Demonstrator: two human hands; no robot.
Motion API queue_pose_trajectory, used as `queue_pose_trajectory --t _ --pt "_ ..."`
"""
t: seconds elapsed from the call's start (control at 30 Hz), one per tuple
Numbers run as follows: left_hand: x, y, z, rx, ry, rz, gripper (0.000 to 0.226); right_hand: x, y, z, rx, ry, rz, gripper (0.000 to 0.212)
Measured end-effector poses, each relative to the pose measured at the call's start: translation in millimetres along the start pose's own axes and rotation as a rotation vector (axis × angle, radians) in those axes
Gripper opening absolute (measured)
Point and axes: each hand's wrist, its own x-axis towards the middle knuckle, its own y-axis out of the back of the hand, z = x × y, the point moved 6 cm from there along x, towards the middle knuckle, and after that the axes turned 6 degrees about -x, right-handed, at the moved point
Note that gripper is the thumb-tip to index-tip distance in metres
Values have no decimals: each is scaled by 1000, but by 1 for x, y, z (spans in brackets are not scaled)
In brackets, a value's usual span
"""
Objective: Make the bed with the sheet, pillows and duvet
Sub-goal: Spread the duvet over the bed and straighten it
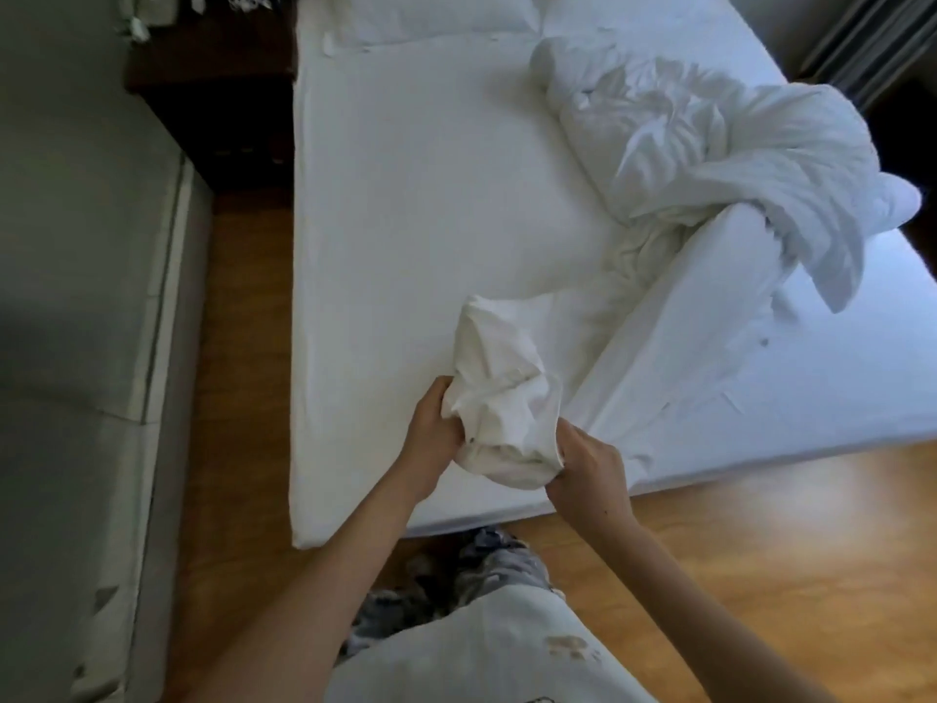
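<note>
A white mattress (416,205) fills the middle of the view, seen from its foot end. Both hands hold a bunched corner of the white sheet (499,393) above the near part of the bed. My left hand (436,438) grips the bunch from the left, and my right hand (583,469) grips it from the lower right. The rest of the sheet (760,347) lies over the bed's right half, folded back along a diagonal. A crumpled white duvet (710,144) is heaped at the right. One white pillow (436,12) rests at the head end.
A dark wooden nightstand (213,98) stands left of the head end. Wooden floor (760,540) runs along the foot and the left side. A grey upholstered piece (76,322) lines the left edge. Dark curtains (882,38) hang at the top right.
</note>
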Motion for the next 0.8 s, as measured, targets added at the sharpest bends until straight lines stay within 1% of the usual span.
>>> queue_pose_trajectory --t 0.03,0.13,0.17,0.23,0.3,0.4,0.47,0.53,0.57,0.6,0.63,0.67,0.7,0.73,0.8 --pt "2 12 5 10 -21 -7 20 3 -3 -13 -1 16 16 32" --pt "0 59 13 94 -67 -37 27 1 -19 -56 54 23 45 42" --pt "-2 79 14 144 -86 -45 32 -3 -32 -73 67 24 43 39" --pt "-9 127 12 206 -107 -66 39 -13 -66 -112 63 30 35 27" --pt "-22 182 7 228 -115 -75 37 -20 -97 -160 95 27 20 24" --pt "-51 266 -4 157 -71 -68 23 -36 -144 -234 147 56 -17 15" --pt "-61 323 -22 141 -18 2 23 -45 -188 -276 165 61 -124 21" --pt "-61 377 -45 239 31 133 13 -50 -236 -305 120 60 -310 34" --pt "-62 401 -60 311 76 209 13 -55 -258 -314 46 71 -431 43" --pt "-66 420 -75 362 143 264 19 -61 -277 -318 -36 85 -552 52" --pt "-68 435 -90 408 208 284 29 -67 -291 -314 -106 90 -648 60" --pt "-69 445 -104 463 263 277 38 -72 -298 -306 -147 79 -704 66" --pt "-70 450 -114 518 312 267 44 -77 -299 -295 -147 47 -717 70" --pt "-70 451 -120 561 344 265 47 -82 -295 -281 -110 -4 -694 72" --pt "-59 438 -122 637 348 258 47 -94 -277 -245 -11 -138 -597 69"
